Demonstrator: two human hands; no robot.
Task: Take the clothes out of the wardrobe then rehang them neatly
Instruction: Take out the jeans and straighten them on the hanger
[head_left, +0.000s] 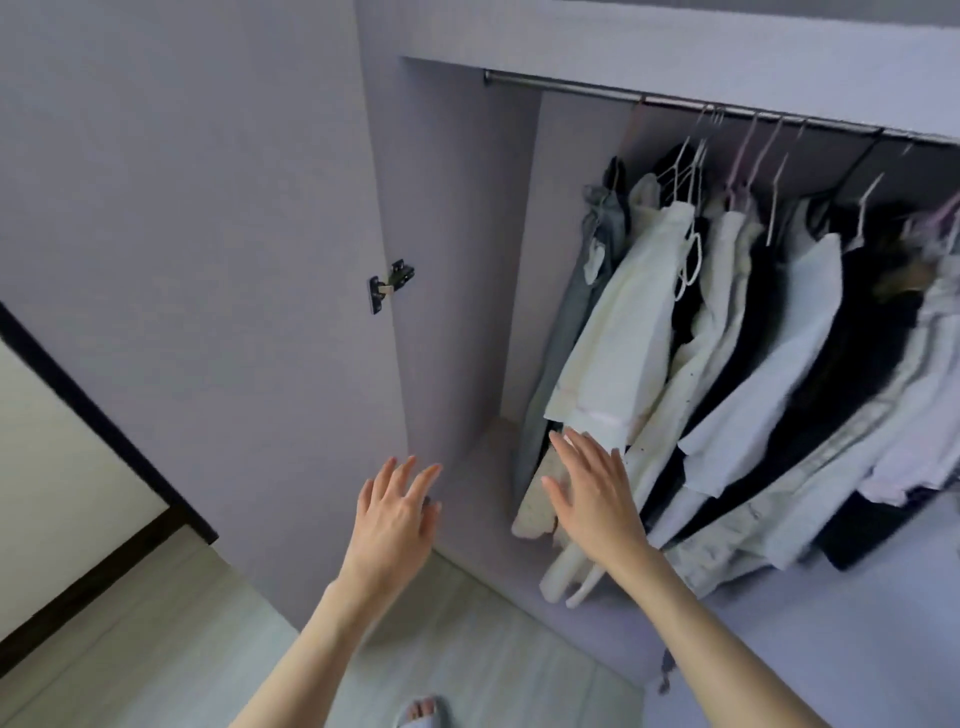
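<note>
The lilac wardrobe (457, 218) stands open in front of me. Several garments hang on hangers from its metal rail (675, 104): grey trousers (576, 312) at the left, a cream shirt (623, 332), then white and black clothes (789, 338) packed toward the right. My left hand (397, 512) is raised with straight, spread fingers before the wardrobe's left inner wall, holding nothing. Also spread and empty, my right hand (595, 493) is in front of the hem of the cream shirt; whether it touches the cloth I cannot tell.
The open wardrobe door (208, 234) fills the left side, with a hinge (392, 283) at its edge. The left part of the rail is bare. A pale wood floor (182, 623) lies below, with my slippered foot (423, 713) at the bottom edge.
</note>
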